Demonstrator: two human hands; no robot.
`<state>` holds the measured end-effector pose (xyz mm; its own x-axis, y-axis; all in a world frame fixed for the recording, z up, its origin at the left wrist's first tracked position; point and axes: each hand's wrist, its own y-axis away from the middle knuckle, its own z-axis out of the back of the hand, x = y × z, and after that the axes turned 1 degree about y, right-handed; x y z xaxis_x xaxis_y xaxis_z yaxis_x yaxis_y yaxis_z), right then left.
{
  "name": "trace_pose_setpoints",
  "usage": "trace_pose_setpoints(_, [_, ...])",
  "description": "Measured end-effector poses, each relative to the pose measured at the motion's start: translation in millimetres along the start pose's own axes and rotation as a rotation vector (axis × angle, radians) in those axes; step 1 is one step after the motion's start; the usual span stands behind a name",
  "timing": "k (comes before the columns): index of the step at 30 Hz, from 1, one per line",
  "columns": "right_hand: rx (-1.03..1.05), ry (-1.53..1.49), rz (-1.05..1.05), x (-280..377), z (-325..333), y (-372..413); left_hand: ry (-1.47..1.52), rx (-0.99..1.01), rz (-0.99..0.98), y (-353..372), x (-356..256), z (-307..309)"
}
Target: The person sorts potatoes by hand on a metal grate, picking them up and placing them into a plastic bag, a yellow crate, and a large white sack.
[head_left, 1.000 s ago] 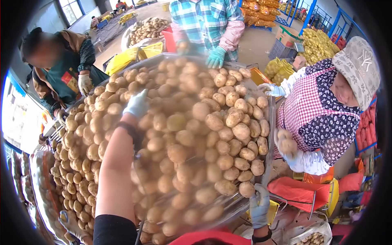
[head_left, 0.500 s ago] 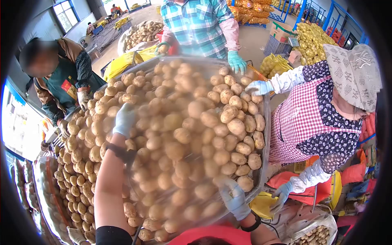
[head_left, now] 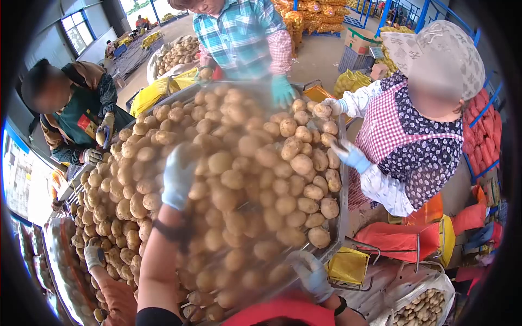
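Observation:
A broad heap of potatoes (head_left: 231,179) fills the metal-edged sorting table (head_left: 345,190), partly blurred by a hazy smear in the middle. My left hand (head_left: 179,176), in a pale glove, reaches over the heap left of centre; its fingers are smeared among the potatoes, and I cannot tell whether they grip one. My right hand (head_left: 312,276), gloved too, rests by the near right corner of the table. Its fingers are apart and bent, with nothing showing between them. Potatoes lie just up and left of it.
Across the table stands a person in a checked shirt (head_left: 234,41). A person in a gingham apron (head_left: 383,117) holds a potato at right; another in a green apron (head_left: 76,117) works at left. A gloved hand (head_left: 93,254) enters lower left. A potato sack (head_left: 416,312) stands lower right.
My left hand has moved right and slightly down over the heap. The person at right has brought the lower hand up to the potatoes. A gloved hand now reaches in at lower left.

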<state>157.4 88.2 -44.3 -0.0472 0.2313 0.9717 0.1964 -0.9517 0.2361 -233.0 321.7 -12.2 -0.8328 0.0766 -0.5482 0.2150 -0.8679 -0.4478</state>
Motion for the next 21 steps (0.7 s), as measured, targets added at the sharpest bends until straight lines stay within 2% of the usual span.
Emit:
trace_pose_setpoints(1, [0.007, -0.154, 0.002, 13.5, -7.0, 0.1, 0.071, 0.073, -0.062, 27.3, -43.6, 12.2])
trace_pose_setpoints(3, [-0.025, -0.773, -0.152, 53.4, -22.5, -11.0, 0.291, 0.265, -0.161, 90.4, -124.5, 16.4])
trace_pose_setpoints(4, [-0.035, -1.079, -0.234, 63.8, -26.4, -10.2, 0.494, 0.527, -0.115, 116.0, -167.8, 26.6])
trace_pose_setpoints(5, [-0.122, -0.931, -0.168, 22.7, -15.2, -13.4, 0.410, 0.566, -0.424, 148.6, -169.7, 6.6])
trace_pose_setpoints(6, [-0.212, -0.981, -0.194, 9.0, 0.6, -16.2, 0.408, 0.667, -0.504, 170.7, -188.4, -0.2])
trace_pose_setpoints(7, [-0.304, -1.027, -0.215, -4.4, 16.5, -18.5, 0.336, 0.813, -0.487, 173.1, -219.7, 13.3])
trace_pose_setpoints(8, [-0.310, -0.837, -0.144, -23.0, 48.4, -11.4, 0.273, 0.819, -0.650, 174.4, -223.3, 20.0])
trace_pose_setpoints(9, [-0.396, -0.833, -0.002, -60.4, 93.9, 4.0, 0.313, 0.757, -0.592, 178.1, -216.6, 25.2])
trace_pose_setpoints(10, [-0.634, -0.857, 0.080, -58.7, 126.3, 33.6, 0.357, 0.689, -0.541, 179.2, -207.5, 25.9])
trace_pose_setpoints(11, [-0.805, -0.765, 0.143, -55.6, 164.1, 69.5, 0.278, 0.579, -0.648, 182.7, -175.2, 16.2])
trace_pose_setpoints(12, [-0.867, -0.741, 0.086, -83.7, 227.8, 126.9, 0.199, 0.470, -0.749, 187.8, -140.9, 13.5])
trace_pose_setpoints(13, [-1.042, -0.667, 0.061, -91.7, 268.9, 168.7, 0.249, 0.675, -0.313, 171.3, -149.0, 49.2])
trace_pose_setpoints(14, [-1.261, -0.570, 0.022, -92.3, 301.8, 208.6, 0.199, 0.597, -0.105, 176.0, -127.5, 60.8])
trace_pose_setpoints(16, [-1.582, -0.400, -0.123, -93.5, 337.4, 260.2, 0.051, 0.362, -0.143, 180.5, -84.6, 80.9])
trace_pose_setpoints(17, [-1.693, -0.337, -0.183, -94.4, 341.5, 270.6, -0.081, 0.371, -0.065, 181.8, -67.1, 94.4])
trace_pose_setpoints(18, [-1.752, -0.281, -0.223, -91.3, 337.6, 269.2, -0.163, 0.248, -0.027, 184.0, -49.8, 103.0])
trace_pose_setpoints(20, [-1.709, -0.182, -0.241, -88.3, 316.6, 238.2, -0.315, 0.017, 0.044, 189.5, -15.3, 108.9])
trace_pose_setpoints(21, [-1.603, -0.121, -0.228, -85.9, 297.0, 206.4, -0.267, -0.006, 0.133, 188.6, 1.5, 103.0])
